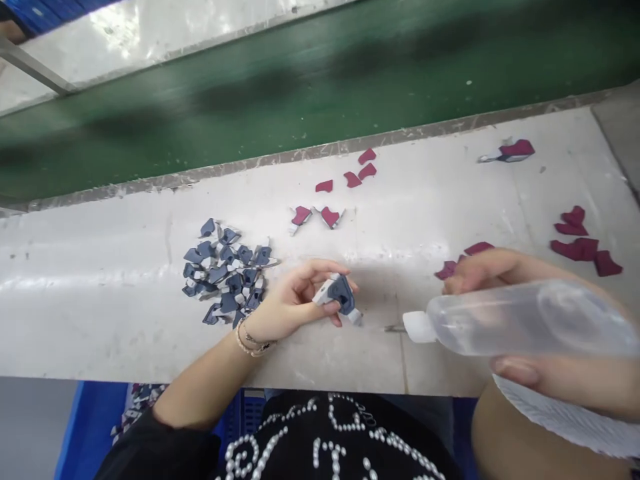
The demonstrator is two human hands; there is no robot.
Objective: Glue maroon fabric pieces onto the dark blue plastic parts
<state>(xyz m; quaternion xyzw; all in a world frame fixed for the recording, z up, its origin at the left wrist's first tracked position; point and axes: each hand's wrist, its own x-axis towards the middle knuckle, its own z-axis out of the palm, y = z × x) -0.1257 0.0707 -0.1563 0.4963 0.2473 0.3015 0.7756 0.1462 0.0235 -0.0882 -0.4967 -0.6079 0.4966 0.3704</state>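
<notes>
My left hand pinches a small blue-grey and white plastic part between thumb and fingers. In my right hand is a translucent squeeze bottle, lying nearly level. Its white cap carries a thin metal nozzle that points left toward the part, with a gap between them. Left of my left hand is a heap of similar blue-grey and white parts. Behind my hands lie two parts with maroon faces. Maroon pieces show just beyond my right fingers.
Loose maroon pieces lie toward the back, and more at the right. A maroon-faced part rests at the back right. A green belt runs behind the white table. Below its front edge stands a blue crate with parts.
</notes>
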